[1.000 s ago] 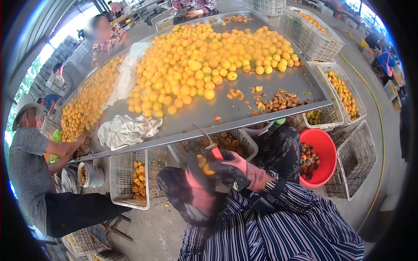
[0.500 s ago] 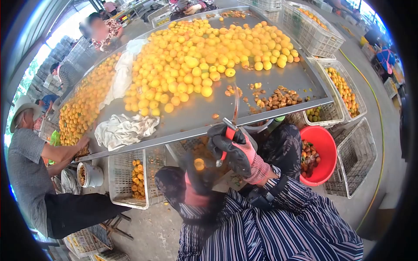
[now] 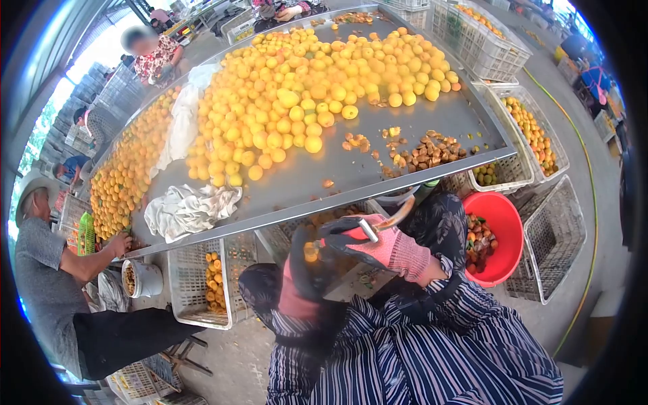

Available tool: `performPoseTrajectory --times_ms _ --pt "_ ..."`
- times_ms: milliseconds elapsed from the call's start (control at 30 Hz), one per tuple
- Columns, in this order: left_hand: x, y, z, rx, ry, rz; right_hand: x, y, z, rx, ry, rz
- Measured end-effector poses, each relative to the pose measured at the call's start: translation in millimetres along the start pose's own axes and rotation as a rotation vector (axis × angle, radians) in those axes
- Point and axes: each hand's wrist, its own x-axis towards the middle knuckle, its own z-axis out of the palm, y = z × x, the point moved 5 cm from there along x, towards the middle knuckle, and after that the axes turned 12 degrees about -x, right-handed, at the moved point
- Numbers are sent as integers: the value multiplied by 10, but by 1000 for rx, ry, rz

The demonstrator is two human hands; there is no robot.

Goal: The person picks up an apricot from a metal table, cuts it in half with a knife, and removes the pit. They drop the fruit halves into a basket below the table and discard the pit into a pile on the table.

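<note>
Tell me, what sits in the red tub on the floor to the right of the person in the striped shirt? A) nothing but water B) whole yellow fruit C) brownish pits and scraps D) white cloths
C: the red tub holds a heap of brownish pits and scraps, much like the brown pile lying on the metal table.

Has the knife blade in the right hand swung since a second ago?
Yes. The knife in the right hand now points right toward the red basin; earlier it pointed up-left toward the table edge.
</note>
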Motion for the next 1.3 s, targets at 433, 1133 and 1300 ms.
performPoseTrajectory --times_ms 433,1133,1300 --pt "1410 -941 102 -733 149 -390 449 214 -713 248 328 -96" --pt "975 -476 -326 175 -21 -727 892 1596 -1163 -186 577 431" --pt "1026 -280 -815 911 -223 -496 1480 1250 -1603 -219 552 258"
